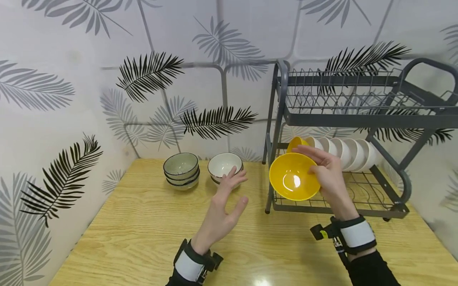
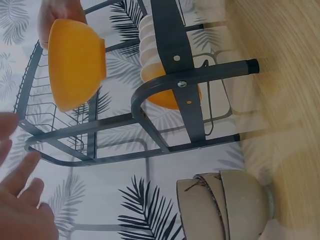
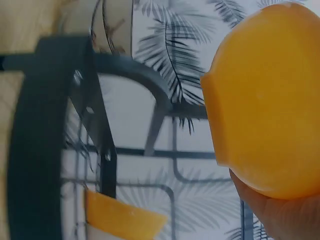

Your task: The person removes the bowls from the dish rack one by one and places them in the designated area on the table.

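Observation:
My right hand [image 1: 330, 180] grips the rim of a yellow bowl [image 1: 290, 174] between thumb and fingers. The bowl is tilted with its inside facing me, in front of the left side of a dark grey dish rack [image 1: 343, 120]. In the right wrist view the underside of the yellow bowl [image 3: 270, 105] fills the right part. My left hand [image 1: 222, 210] hovers with spread fingers, holding nothing, just in front of a white bowl [image 1: 223, 163] stacked on another. Another yellow bowl [image 1: 296, 143] stands on the rack's lower shelf, partly hidden behind the right hand.
Several white bowls [image 1: 354, 155] stand on edge in a row on the lower shelf. The upper wire shelf [image 1: 340, 99] overhangs them. A stack of greenish bowls [image 1: 181, 169] sits on the wooden table [image 1: 143, 230], left of the white ones, near the patterned wall.

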Motion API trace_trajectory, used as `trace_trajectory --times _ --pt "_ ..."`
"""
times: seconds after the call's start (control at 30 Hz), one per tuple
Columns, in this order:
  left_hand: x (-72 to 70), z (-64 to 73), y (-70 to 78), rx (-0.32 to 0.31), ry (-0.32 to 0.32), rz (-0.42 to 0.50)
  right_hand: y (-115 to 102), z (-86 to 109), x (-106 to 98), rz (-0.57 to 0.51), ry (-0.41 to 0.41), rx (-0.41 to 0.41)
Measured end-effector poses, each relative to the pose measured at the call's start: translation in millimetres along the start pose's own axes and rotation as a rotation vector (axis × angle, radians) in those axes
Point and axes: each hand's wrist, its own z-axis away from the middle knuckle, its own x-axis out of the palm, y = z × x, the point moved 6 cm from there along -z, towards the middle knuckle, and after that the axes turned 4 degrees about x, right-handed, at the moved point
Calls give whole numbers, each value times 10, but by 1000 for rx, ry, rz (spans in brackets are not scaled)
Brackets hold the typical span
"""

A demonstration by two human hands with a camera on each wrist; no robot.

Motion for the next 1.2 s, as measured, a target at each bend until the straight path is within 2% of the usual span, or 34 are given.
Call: trace_trajectory --times 0.13,0.3,0.47,0.57,0.73,1.2 --pt "62 -14 107 76 -111 -62 152 132 162 -52 -33 18" --pt "196 22 205 144 -283 -164 338 279 359 -137 -71 62" --pt "369 93 253 195 -433 -228 407 378 520 -159 -106 65" --pt "456 131 269 214 -496 -264 428 426 588 -170 -124 79" --pt "524 169 271 229 -549 -317 469 484 652 -201 -140 108" --pt "551 202 258 189 -614 -323 485 530 722 -161 -154 121"
